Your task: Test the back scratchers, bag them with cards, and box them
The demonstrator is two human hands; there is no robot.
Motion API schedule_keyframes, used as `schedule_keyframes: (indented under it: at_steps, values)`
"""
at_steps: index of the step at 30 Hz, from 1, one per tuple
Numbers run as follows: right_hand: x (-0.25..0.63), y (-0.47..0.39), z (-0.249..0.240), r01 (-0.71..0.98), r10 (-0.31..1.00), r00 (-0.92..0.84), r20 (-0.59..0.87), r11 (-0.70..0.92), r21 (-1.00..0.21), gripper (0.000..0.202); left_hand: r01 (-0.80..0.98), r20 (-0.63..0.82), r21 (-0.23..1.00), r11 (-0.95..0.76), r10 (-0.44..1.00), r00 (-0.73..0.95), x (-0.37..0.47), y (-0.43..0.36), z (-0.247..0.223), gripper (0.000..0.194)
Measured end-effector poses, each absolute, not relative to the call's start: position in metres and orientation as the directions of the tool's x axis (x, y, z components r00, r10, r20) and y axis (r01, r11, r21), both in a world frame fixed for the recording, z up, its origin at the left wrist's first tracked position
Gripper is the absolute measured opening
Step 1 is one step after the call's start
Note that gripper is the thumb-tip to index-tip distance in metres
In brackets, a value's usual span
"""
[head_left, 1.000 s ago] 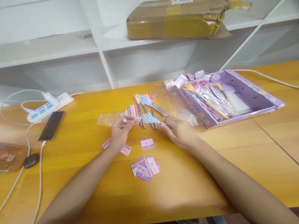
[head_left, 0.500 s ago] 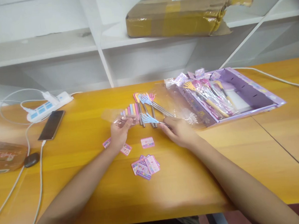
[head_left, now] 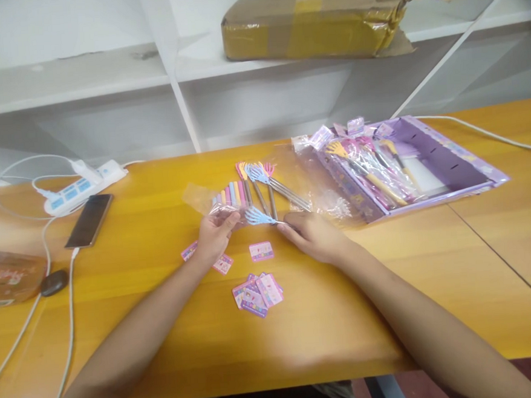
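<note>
From my end, the blue scratcher (head_left: 259, 216) is left of the purple box (head_left: 446, 147), over the table (head_left: 330, 340). My right hand (head_left: 312, 235) has its fingers curled around the thin rod behind the head. My left hand (head_left: 214, 238), farther left of the box, pinches a clear wrapper (head_left: 196, 199) between thumb and fingers. I judge the scratcher light, its rod stiff and smooth enough to twist in a loose grip, its splayed prongs the fragile part; I'd hold it by the rod. The wrapper looks limp and slippery, so an edge pinch suits it.

Counting left of the box: one scratcher in hand, one single card (head_left: 261, 251), two card ends (head_left: 223, 264) flanking my left wrist, a card pile (head_left: 257, 295) of at least three, one phone (head_left: 89, 220). The loose scratchers (head_left: 258, 173) and pastel sticks (head_left: 233, 193) overlap too much for a sure count.
</note>
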State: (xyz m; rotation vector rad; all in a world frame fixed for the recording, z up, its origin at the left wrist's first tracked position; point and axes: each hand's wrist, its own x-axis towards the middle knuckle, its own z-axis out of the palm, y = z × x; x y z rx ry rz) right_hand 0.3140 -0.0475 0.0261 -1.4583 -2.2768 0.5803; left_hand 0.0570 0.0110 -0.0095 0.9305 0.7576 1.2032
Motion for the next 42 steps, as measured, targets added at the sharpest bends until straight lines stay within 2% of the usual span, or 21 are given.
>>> schedule_keyframes:
  at_steps: [13, 18, 21, 24, 26, 29, 31, 34, 38, 42]
  values:
    - [0.306, -0.051, 0.024, 0.788, 0.911, -0.404, 0.088, 0.395, -0.471, 0.037, -0.341, -0.016, 0.926, 0.161, 0.921, 0.389, 0.056, 0.006, -0.009, 0.044]
    - [0.300, -0.057, 0.021, 0.741, 0.915, -0.379, 0.139, 0.390, -0.547, 0.025, -0.196, 0.020, 0.976, 0.095, 0.857, 0.515, 0.054, 0.000, -0.013, 0.034]
    - [0.295, -0.061, 0.021, 0.699, 0.915, -0.357, 0.188, 0.395, -0.596, 0.027, -0.169, 0.034, 0.983, 0.069, 0.839, 0.542, 0.056, -0.005, -0.011, 0.028]
    - [0.294, -0.063, 0.025, 0.669, 0.916, -0.339, 0.213, 0.394, -0.630, 0.041, -0.271, 0.038, 0.956, 0.116, 0.863, 0.503, 0.058, -0.005, -0.006, 0.034]
    - [0.297, -0.062, 0.029, 0.672, 0.929, -0.334, 0.161, 0.354, -0.650, 0.037, -0.382, 0.039, 0.916, 0.121, 0.922, 0.386, 0.058, -0.001, -0.003, 0.037]
    - [0.303, -0.059, 0.036, 0.682, 0.935, -0.348, 0.072, 0.305, -0.664, 0.021, -0.502, 0.014, 0.860, 0.089, 0.980, 0.198, 0.056, 0.007, 0.002, 0.040]
    - [0.304, -0.058, 0.038, 0.672, 0.931, -0.357, 0.076, 0.313, -0.671, 0.031, -0.521, 0.000, 0.850, 0.082, 0.988, 0.156, 0.054, 0.010, 0.003, 0.041]
    - [0.300, -0.060, 0.036, 0.639, 0.933, -0.346, 0.101, 0.313, -0.702, 0.042, -0.459, -0.005, 0.882, 0.108, 0.975, 0.221, 0.056, 0.007, -0.003, 0.042]
    - [0.287, -0.067, 0.030, 0.588, 0.942, -0.318, 0.110, 0.287, -0.756, 0.045, -0.294, 0.020, 0.951, 0.093, 0.933, 0.360, 0.061, -0.007, -0.012, 0.038]
    - [0.282, -0.069, 0.028, 0.541, 0.944, -0.310, 0.112, 0.272, -0.796, 0.045, -0.249, 0.067, 0.968, 0.027, 0.930, 0.362, 0.063, -0.011, -0.012, 0.032]
